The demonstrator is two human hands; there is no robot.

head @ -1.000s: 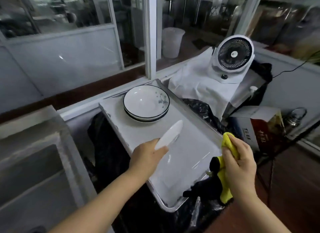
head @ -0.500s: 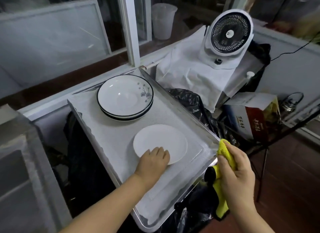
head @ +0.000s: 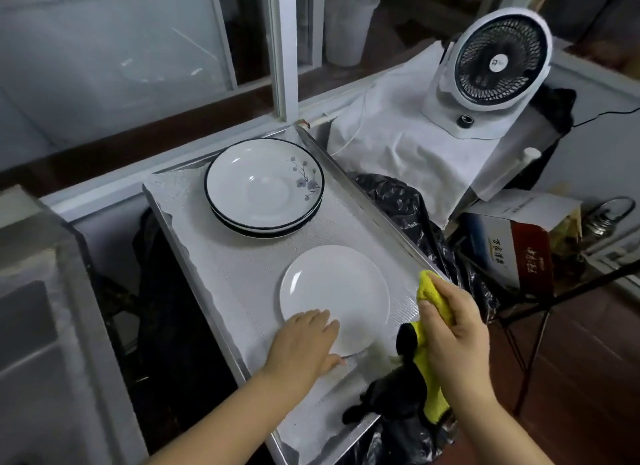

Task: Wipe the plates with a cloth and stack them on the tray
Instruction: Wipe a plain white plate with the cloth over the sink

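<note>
progress: looks midway | far end of tray: 2 dark-rimmed plates stacked | near: plain white plate lies flat, unstacked | left hand spread flat on its near rim | right hand pinching yellow cloth just right of it

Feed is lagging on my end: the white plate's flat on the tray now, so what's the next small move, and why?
Probably lift the left hand off the plain white plate and reach for the next one. The plate lies flat on the tray, just in front of the black-rimmed stack, and the right hand grips the yellow cloth, ready to wipe.
</note>
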